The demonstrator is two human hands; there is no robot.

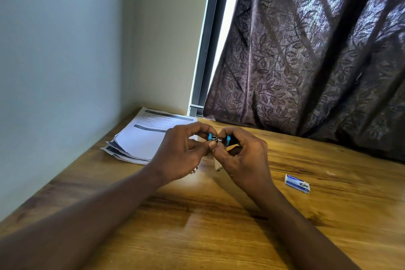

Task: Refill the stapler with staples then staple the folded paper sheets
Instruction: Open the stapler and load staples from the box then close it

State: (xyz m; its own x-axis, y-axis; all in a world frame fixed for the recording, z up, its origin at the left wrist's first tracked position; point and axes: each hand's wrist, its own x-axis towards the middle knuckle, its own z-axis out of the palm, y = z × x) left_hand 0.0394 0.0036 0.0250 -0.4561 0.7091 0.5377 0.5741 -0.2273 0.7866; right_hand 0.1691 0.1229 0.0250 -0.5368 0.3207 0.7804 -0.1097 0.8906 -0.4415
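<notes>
Counter (208, 215): wood grain, carries everything.
Staple box (297, 184): small blue-white box lying flat, right of the right hand and apart from it.
Small metal pieces (218, 166): on the counter under the hands, possibly staple strips; too hidden to tell.
Left hand (182, 153): raised, fingers curled, pinching the stapler's left end.
Right hand (245, 160): raised, fingers curled round the right end.
Stapler (219, 139): small, blue, held off the counter between both hands, long axis left-right. Whether it is loaded cannot be told.
Paper sheets (144, 138): stacked beyond the left hand, which is nearer.
Curtain (306, 50): dark, leaf-patterned, at the back.
</notes>
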